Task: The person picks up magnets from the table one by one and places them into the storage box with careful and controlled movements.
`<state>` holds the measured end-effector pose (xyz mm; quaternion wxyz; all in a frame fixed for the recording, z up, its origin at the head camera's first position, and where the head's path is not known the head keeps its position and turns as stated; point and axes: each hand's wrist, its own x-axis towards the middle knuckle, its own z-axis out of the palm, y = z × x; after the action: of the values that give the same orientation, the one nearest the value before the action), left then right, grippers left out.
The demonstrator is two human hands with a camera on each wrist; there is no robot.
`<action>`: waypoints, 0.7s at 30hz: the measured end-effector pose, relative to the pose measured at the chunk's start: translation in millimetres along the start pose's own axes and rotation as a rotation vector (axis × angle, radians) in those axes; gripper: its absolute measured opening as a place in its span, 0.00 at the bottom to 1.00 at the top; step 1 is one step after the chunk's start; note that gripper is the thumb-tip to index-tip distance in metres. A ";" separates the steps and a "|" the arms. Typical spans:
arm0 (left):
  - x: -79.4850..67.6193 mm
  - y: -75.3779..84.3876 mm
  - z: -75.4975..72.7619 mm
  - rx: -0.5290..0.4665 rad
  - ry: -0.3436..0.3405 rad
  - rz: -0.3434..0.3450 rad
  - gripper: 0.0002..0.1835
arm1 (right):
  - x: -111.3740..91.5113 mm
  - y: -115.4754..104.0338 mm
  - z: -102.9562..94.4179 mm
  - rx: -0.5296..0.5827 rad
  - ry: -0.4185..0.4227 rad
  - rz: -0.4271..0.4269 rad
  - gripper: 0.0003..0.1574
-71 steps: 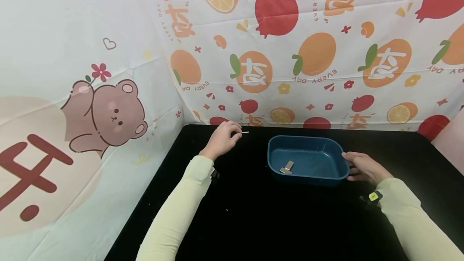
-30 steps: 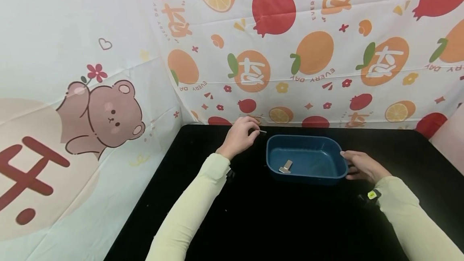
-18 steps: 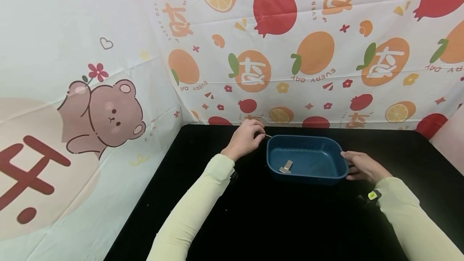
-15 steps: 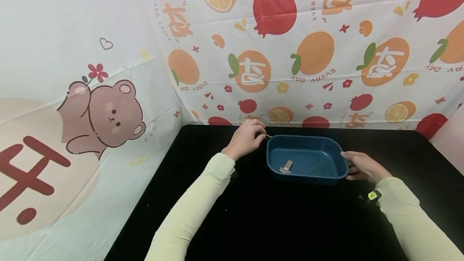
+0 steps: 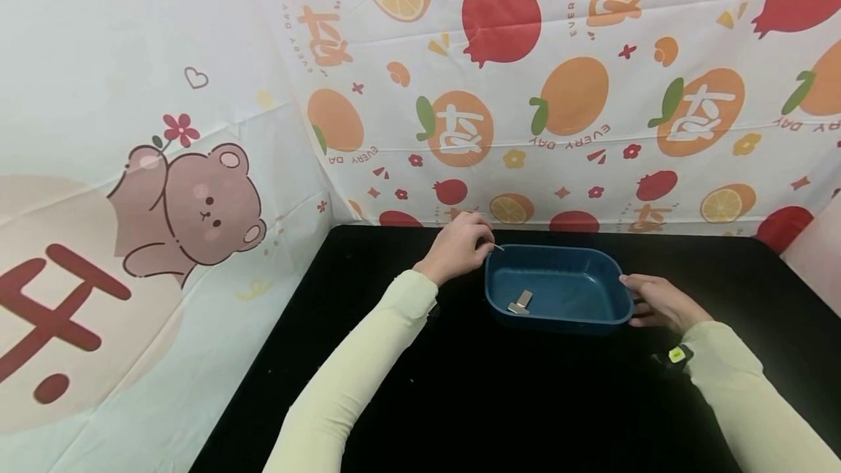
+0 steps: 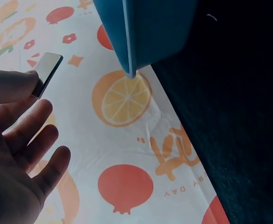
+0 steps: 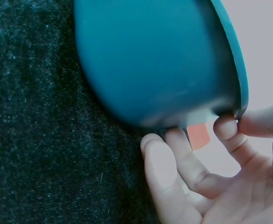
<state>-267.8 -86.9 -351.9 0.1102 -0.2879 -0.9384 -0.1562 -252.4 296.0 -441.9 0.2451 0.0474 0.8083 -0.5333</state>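
My left hand (image 5: pixel 458 245) pinches a flat, silvery rectangular metal piece (image 6: pixel 48 68) between thumb and forefinger, the other fingers spread loosely in the left wrist view. In the head view the piece is seen edge-on as a thin line, right at the back left corner of a blue plastic bin (image 5: pixel 568 322). Two similar metal pieces (image 5: pixel 523 298) lie in the bin near its front left, one overlapping the other. At the bin's right end my right hand (image 5: pixel 663 303) holds the rim between thumb and forefinger, with other fingertips against the outer wall in the right wrist view.
The bin stands on a black cloth-covered table (image 5: pixel 499 407), near its back edge. Behind it hangs a white fruit-printed sheet (image 5: pixel 591 188), and a bear-printed sheet (image 5: pixel 282 166) borders the left side. Small pale specks dot the black cloth.
My left hand has moved right with the metal piece, from the table's back left to the bin's back left corner. My right hand stays on the rim and the bin keeps its place.
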 end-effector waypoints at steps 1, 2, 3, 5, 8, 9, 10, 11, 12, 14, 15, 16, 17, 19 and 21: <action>1.2 0.8 1.2 -0.002 -0.007 0.002 0.08 | 0.0 0.5 -0.2 -0.002 -0.001 -0.002 0.40; 2.2 1.7 2.1 -0.005 -0.012 0.004 0.08 | 0.1 0.6 -0.2 0.000 0.000 0.002 0.40; 3.3 2.6 2.9 -0.008 -0.017 0.007 0.08 | 0.3 0.6 -0.3 0.002 -0.001 0.002 0.40; 5.8 4.0 4.2 -0.007 -0.022 0.017 0.08 | 1.1 0.5 -0.7 0.007 -0.001 0.004 0.40; 8.3 6.2 4.4 0.005 -0.022 0.028 0.08 | 1.6 -0.5 -0.8 0.014 -0.002 0.002 0.40; 8.9 6.8 4.3 0.012 -0.022 0.031 0.08 | 1.5 -0.7 -0.8 0.012 -0.004 -0.003 0.40; 9.5 7.6 4.1 0.018 -0.023 0.033 0.08 | 1.1 -1.0 -0.8 0.008 -0.005 -0.005 0.40; 9.8 8.3 3.7 0.021 -0.026 0.033 0.08 | 0.7 -1.2 -1.0 0.005 -0.006 -0.007 0.40; 10.1 8.9 3.4 0.024 -0.029 0.033 0.08 | 0.5 -1.2 -1.3 -0.001 -0.009 -0.009 0.41; 10.6 10.0 2.7 0.029 -0.038 0.033 0.08 | 0.0 -1.2 -1.9 -0.011 -0.012 -0.009 0.41; 10.9 10.3 2.7 0.033 -0.043 0.034 0.08 | -0.2 -1.2 -2.2 -0.013 -0.014 -0.007 0.41; 11.2 10.5 2.7 0.037 -0.047 0.035 0.08 | -0.3 -1.1 -2.3 -0.016 -0.015 -0.007 0.41; 11.6 10.7 2.8 0.041 -0.051 0.037 0.08 | -0.3 -0.9 -2.4 -0.016 -0.017 -0.006 0.41; 12.5 10.8 3.7 0.055 -0.059 0.047 0.08 | -0.2 -0.8 -2.1 -0.014 -0.018 -0.007 0.41; 13.7 11.0 5.4 0.072 -0.071 0.058 0.08 | -0.6 -0.8 -1.2 -0.011 -0.018 -0.008 0.41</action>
<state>-273.2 -69.4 -350.2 0.0917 -0.3162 -0.9380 -0.1087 -252.6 296.8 -440.6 0.2503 0.0380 0.8091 -0.5303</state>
